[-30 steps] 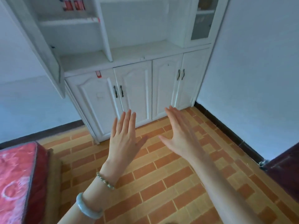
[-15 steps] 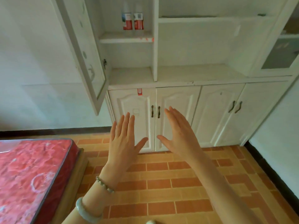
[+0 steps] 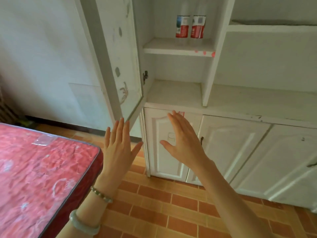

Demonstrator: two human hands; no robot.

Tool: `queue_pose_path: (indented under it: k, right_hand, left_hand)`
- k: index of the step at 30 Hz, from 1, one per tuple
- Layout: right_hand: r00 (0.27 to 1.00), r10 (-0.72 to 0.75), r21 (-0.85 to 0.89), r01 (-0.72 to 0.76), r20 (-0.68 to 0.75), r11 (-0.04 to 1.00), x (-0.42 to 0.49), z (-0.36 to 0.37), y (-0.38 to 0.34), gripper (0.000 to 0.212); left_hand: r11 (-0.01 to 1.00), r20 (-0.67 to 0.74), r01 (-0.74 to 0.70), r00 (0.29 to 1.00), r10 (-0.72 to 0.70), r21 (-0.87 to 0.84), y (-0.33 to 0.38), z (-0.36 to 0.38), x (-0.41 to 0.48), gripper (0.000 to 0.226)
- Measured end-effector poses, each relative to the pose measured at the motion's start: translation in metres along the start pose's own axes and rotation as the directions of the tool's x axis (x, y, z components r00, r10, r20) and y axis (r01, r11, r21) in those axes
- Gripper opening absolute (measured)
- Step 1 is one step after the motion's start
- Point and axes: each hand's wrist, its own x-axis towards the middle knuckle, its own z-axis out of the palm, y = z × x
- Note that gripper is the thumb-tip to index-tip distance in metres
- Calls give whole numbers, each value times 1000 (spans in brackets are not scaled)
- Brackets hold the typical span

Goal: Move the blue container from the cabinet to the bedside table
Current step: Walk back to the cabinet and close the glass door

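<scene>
A white cabinet (image 3: 240,100) fills the right half of the view. Its upper left glass door (image 3: 120,57) hangs open. On the shelf (image 3: 178,48) behind that door stand two clear bottles (image 3: 190,26) with red, white and blue labels. No blue container and no bedside table show in this view. My left hand (image 3: 118,152) and my right hand (image 3: 183,143) are both held out flat, fingers apart and holding nothing, in front of the cabinet's lower left doors (image 3: 171,145).
A bed with a red plastic-wrapped mattress (image 3: 37,177) takes up the lower left, its corner close to my left forearm. The floor (image 3: 163,212) is orange brick-pattern tile. A pale wall (image 3: 42,57) stands at the left. The open door's lower corner juts out just above my left hand.
The view has swung left and closer to the cabinet: the open door, the bottle shelf and the bed now fill more of the frame. Both hands stay spread and empty.
</scene>
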Motion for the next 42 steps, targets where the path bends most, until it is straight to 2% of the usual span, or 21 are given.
queue_pose_path:
  k: [4,9,14,18,21,27,32,38,42]
  right_hand:
    - [994,-98,73,94,55,993,36,23,15,79]
    - [969,-222,177,200,109,964,71,38,33,79]
    - [946,-295,221,261,137,940,92,46,59,80]
    - [943,-296,243,255,153,936,99,53,73,78]
    - [944,-297,250,255,145,934,102,53,77,78]
    - [955,-275,236,244,108,941,99,45,83,78]
    - [976,-213,196,200,49,960,89,26,93,75]
    - [996,-84,121,83,4,989,67,1,121,75]
    - [999,8,30,-7,-34,1000,49,-22,147,77]
  left_hand:
    - [989,-48,148,988,-146,24,-22,9,15,74]
    - [935,-116,349,933,-341,57,-41,19,36,66]
    - [917,-147,396,906,-398,-39,-37,25,61,60]
    - [850,-115,458,859,-499,-262,-23,27,75,49]
    - [813,-143,459,833,-534,-357,-13,23,78,46]
    - [824,-190,433,832,-521,-364,4,22,72,44]
    - [851,-187,353,874,-448,-389,35,24,70,37]
    - [927,-175,128,964,-200,-353,70,49,81,39]
    - [944,-209,-8,976,-65,-330,110,68,105,48]
